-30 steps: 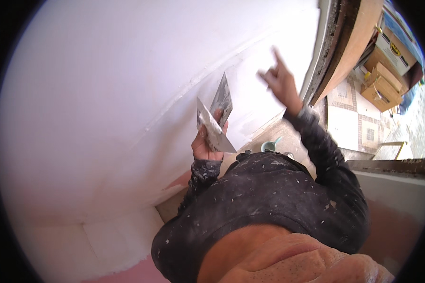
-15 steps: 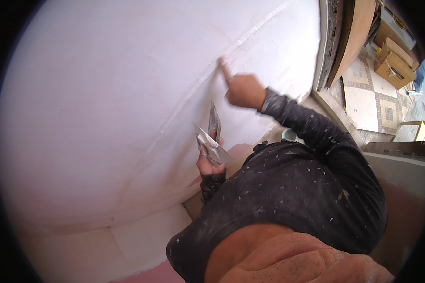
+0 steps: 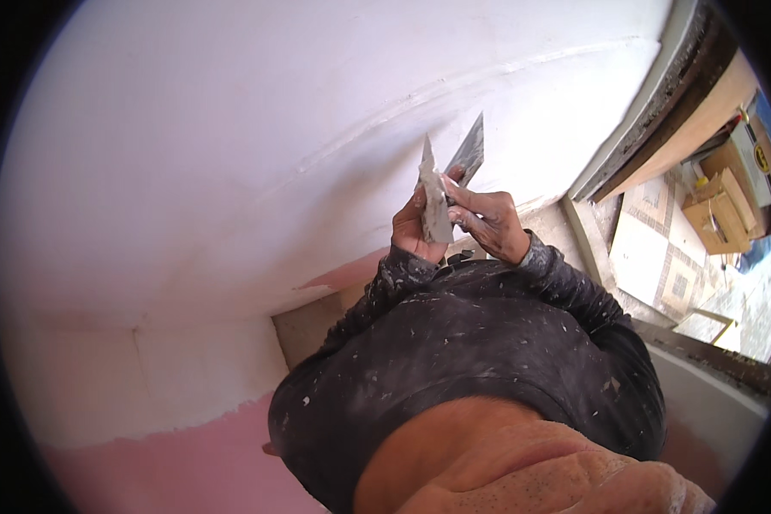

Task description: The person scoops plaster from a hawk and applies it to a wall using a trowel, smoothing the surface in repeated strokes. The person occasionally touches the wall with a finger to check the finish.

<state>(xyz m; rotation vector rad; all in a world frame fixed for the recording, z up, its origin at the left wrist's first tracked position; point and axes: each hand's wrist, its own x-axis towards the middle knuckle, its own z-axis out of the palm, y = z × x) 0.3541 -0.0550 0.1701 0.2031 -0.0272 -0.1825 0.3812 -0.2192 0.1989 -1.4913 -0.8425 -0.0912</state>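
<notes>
Left hand (image 3: 411, 231) partly hidden by nearer blade (image 3: 437, 208), wall (image 3: 223, 128) cut off

Smeared metal blades (image 3: 437, 212), smooth matt white wall (image 3: 188, 163), paint-flecked cloth top (image 3: 480, 343), matt cardboard box (image 3: 709, 221)

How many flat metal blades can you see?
2: the near blade is in the left hand; the far blade sticks up past the right hand. Others could be hidden.

Tiled floor (image 3: 638, 248), apparently bearing boxes (image 3: 716, 224).
</notes>
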